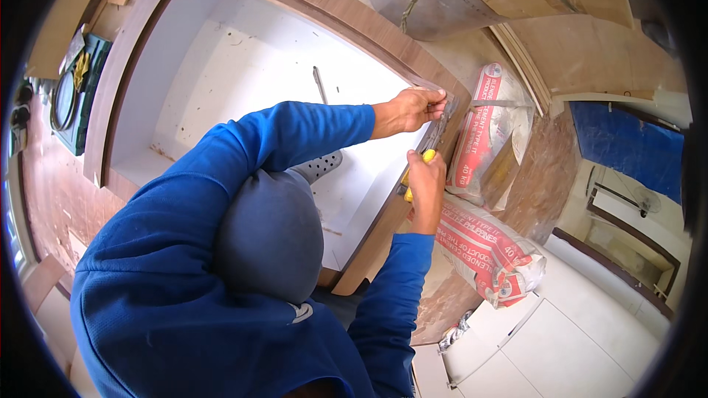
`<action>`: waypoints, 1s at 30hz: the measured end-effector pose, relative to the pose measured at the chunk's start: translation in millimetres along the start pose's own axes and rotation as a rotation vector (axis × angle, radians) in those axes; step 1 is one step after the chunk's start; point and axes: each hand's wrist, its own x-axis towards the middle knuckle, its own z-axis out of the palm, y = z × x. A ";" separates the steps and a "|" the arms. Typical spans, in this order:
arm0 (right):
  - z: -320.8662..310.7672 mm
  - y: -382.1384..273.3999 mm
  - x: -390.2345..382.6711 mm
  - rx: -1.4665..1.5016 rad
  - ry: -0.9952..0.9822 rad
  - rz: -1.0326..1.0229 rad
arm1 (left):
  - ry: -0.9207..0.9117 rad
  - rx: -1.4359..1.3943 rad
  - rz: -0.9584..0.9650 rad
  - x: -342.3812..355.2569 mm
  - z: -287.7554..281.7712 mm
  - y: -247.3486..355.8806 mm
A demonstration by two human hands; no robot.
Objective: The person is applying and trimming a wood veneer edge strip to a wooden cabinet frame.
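Note:
My left hand (408,112) reaches across to the right corner of a wood-grain cabinet frame (354,6). Its fingers are drawn together at the upper end of a dark grey, uneven strip (444,124) along the frame's edge; what they pinch is too small to name. Just below, my right hand (426,183) is closed round a yellow-handled tool (428,155), whose working end I cannot make out against the strip. Inside the cabinet, on its white panel (265,51), lies a thin pen-like metal rod (318,82).
My bent knee (269,236) and a perforated grey shoe (324,166) are in the cabinet. Two red-and-white cement bags (472,144) lie right of the frame. A green tool case (90,92) stands at the left. White panels (553,346) fill the lower right.

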 end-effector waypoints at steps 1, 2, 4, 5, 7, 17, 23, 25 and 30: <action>0.8 2.3 1.9 -0.002 -0.001 -0.001 | 0.000 -0.002 0.000 0.8 0.1 -0.3; 1.5 4.6 3.7 0.013 -0.013 -0.001 | 0.004 -0.004 0.005 1.6 0.1 -0.8; 2.9 7.8 6.5 0.027 -0.026 -0.004 | 0.009 -0.007 0.011 2.7 0.0 -1.2; 3.6 8.6 7.4 0.040 -0.026 -0.007 | 0.010 -0.007 0.016 3.2 -0.2 -1.1; 3.0 8.2 7.2 0.053 -0.026 -0.009 | 0.011 -0.007 0.018 2.7 0.7 -1.4; 0.6 2.3 5.4 0.066 -0.002 -0.024 | 0.032 0.017 0.043 5.0 0.2 -2.9; 1.6 5.5 8.2 0.066 0.000 -0.029 | 0.031 0.028 0.040 6.5 0.2 -3.9; 0.5 2.0 6.8 0.069 -0.003 -0.027 | 0.039 0.019 0.042 7.4 -0.7 -3.5; 0.2 6.5 8.6 0.068 -0.033 -0.016 | 0.049 0.028 0.037 7.7 1.3 -4.9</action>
